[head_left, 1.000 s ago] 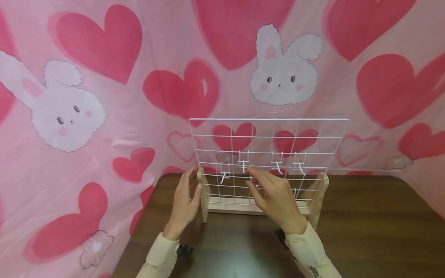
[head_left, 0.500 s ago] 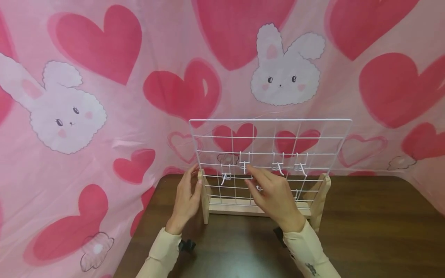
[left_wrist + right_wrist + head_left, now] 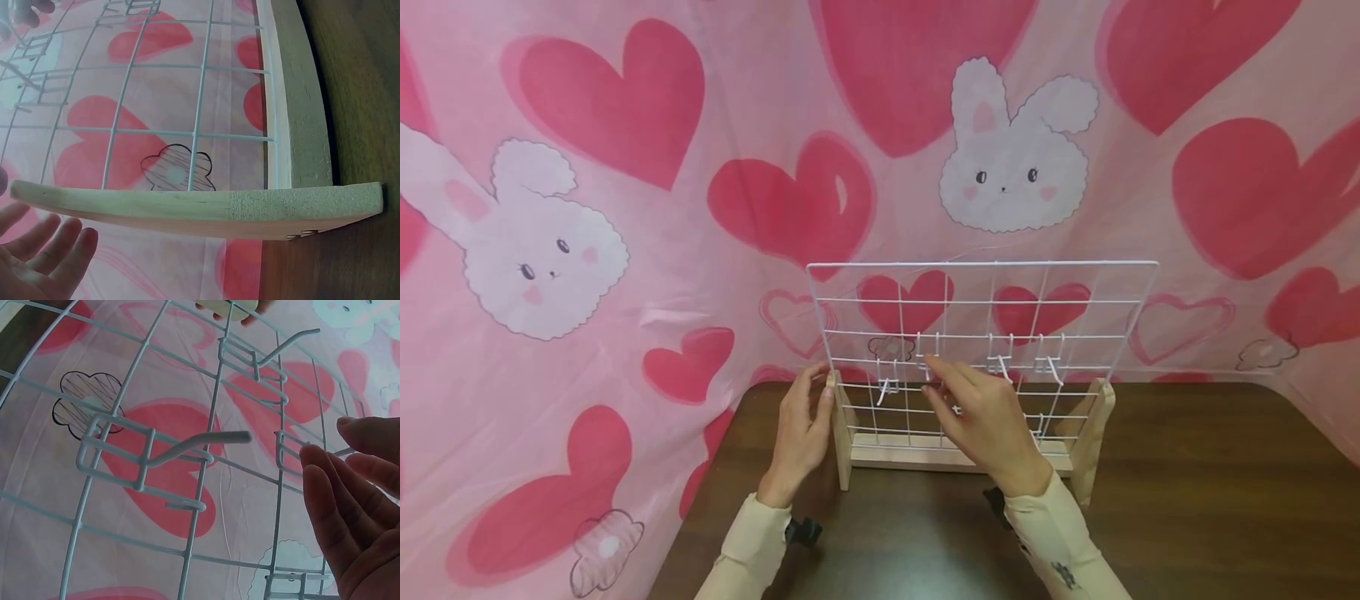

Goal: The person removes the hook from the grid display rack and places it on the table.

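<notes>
A white wire grid rack (image 3: 970, 263) stands upright between wooden side posts (image 3: 841, 433) on the table. Several white wire hooks hang on it, among them one at the lower left (image 3: 887, 385). My right hand (image 3: 988, 417) is at the upper middle hook (image 3: 927, 343), partly covering it. The right wrist view shows that hook's prong (image 3: 344, 452) in the gap between thumb and fingers; whether a fingertip touches it I cannot tell. Beside the top of the left post, my left hand (image 3: 801, 429) has its fingers relaxed, gripping nothing; contact with the post is unclear.
Two more hooks (image 3: 1000, 365) hang right of my right hand, and small hooks lower down are partly hidden by it. A wooden crossbar (image 3: 910, 454) joins the posts above the brown table (image 3: 1210, 483). Behind hangs a pink cloth (image 3: 760, 75) with hearts and rabbits.
My right hand has shifted slightly left and now covers more of the middle hook's prong. The left hand stays by the post. The view has tilted slightly.
</notes>
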The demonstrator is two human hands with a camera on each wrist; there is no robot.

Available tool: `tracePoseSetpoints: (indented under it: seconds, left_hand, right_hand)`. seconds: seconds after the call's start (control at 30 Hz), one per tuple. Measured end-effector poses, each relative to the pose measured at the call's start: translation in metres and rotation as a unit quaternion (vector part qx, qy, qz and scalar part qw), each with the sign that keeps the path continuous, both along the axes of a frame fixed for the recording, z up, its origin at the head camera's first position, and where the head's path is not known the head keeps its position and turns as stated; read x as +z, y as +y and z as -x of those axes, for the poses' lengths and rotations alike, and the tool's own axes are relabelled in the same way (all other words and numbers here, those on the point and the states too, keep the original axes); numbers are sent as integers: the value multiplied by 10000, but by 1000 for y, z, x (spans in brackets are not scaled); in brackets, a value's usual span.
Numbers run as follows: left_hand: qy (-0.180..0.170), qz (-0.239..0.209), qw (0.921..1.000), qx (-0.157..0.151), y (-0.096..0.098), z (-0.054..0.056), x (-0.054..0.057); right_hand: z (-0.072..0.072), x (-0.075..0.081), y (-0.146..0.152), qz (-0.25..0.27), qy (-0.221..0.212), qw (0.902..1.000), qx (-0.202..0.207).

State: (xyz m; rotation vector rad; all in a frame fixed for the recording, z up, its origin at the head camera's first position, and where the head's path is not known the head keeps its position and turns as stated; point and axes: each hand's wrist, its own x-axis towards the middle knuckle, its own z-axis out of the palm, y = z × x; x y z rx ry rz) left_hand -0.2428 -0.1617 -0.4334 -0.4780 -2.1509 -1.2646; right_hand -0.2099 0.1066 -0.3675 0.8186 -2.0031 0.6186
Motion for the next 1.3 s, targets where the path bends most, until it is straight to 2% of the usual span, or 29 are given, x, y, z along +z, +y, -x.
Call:
tracePoseSetpoints:
  seconds: [0.27,0.5,0.87,1.1,1.3]
  left_hand:
    - [249,148,9995,110,0,1,-1]
    - [423,103,9990,94,-2,3,-2]
    - [288,-15,9996,-36,-3,2,-2]
    - [324,-55,9994,-51,-3,3,-3]
    - [349,59,9994,3,-3,3,-2]
  right_hand:
    - [1,0,-4,45,-21,10000,17]
    - [0,1,-7,52,-22,10000,-10]
    - [1,2,-11,71,227,9996,131]
    - [3,6,-14,289,286,9991,122]
    - [2,8,-12,454,444,9976,278]
